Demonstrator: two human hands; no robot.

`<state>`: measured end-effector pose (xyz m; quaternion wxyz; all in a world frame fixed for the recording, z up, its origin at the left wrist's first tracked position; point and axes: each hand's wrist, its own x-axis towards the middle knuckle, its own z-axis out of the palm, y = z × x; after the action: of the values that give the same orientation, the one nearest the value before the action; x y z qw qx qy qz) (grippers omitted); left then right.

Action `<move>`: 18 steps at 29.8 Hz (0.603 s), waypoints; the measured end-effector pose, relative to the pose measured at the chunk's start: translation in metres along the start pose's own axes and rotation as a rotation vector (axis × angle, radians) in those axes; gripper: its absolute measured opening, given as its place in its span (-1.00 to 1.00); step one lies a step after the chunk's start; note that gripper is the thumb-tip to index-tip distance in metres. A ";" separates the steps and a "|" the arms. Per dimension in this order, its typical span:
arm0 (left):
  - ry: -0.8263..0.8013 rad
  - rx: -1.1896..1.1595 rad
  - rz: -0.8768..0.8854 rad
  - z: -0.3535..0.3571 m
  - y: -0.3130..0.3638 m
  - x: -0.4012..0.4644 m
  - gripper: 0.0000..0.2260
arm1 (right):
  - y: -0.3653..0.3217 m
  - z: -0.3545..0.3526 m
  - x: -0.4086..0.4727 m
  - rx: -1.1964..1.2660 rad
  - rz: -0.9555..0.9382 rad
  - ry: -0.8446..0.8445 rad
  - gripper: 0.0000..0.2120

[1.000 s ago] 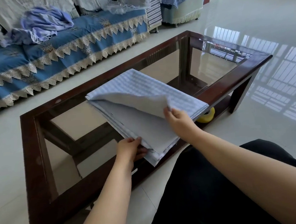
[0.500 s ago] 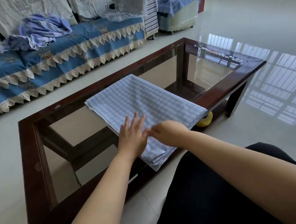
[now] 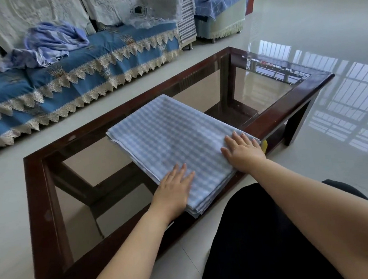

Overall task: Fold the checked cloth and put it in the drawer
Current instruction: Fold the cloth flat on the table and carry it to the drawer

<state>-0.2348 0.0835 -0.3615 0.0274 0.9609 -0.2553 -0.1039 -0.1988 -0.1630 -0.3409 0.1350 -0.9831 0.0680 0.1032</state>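
A long sofa (image 3: 65, 87) under a blue, lace-edged cover runs along the far side, a crumpled lilac sheet (image 3: 52, 43) heaped on its seat. In front stands the dark wooden coffee table (image 3: 38, 198) with its glass top. On the glass lies the checked cloth (image 3: 172, 140), folded into a flat rectangle, its near corner overhanging the frame. The left hand (image 3: 174, 192) and right hand (image 3: 244, 152) press flat on its near edge, fingers straight, gripping nothing.
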 end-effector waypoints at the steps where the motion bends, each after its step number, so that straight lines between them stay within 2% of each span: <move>1: 0.000 0.002 0.054 0.002 0.006 -0.005 -0.39 | -0.004 -0.002 -0.005 -0.040 -0.073 0.020 -0.28; 2: -0.027 0.013 0.086 0.005 0.011 -0.010 -0.25 | -0.009 -0.003 -0.011 -0.074 -0.183 0.018 -0.15; 4: -0.066 0.097 0.096 0.012 0.014 -0.016 -0.04 | -0.019 0.000 -0.025 -0.177 -0.400 -0.087 0.10; 5: -0.061 0.149 0.097 0.017 0.014 -0.016 0.00 | -0.023 0.004 -0.031 -0.261 -0.467 -0.150 0.14; 7: 0.049 0.207 0.102 0.026 0.014 -0.015 0.00 | -0.023 0.014 -0.035 -0.431 -0.522 -0.198 0.17; 9: 0.143 0.178 0.107 0.034 0.012 -0.012 0.09 | -0.017 0.016 -0.032 -0.494 -0.528 -0.138 0.08; 12: 0.215 0.131 0.131 0.034 0.009 -0.016 0.09 | 0.000 0.013 -0.028 -0.427 -0.490 -0.007 -0.18; 15: 0.160 0.182 0.090 0.031 0.011 -0.019 0.01 | 0.016 0.013 -0.030 -0.392 -0.400 0.030 -0.25; 18: 0.226 0.164 0.086 0.033 0.010 -0.023 0.04 | 0.016 0.014 -0.034 -0.457 -0.371 0.027 -0.21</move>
<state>-0.2662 0.0859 -0.3880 -0.0182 0.9537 -0.2990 0.0276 -0.2374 -0.1710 -0.3508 -0.0742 -0.9850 -0.1362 0.0761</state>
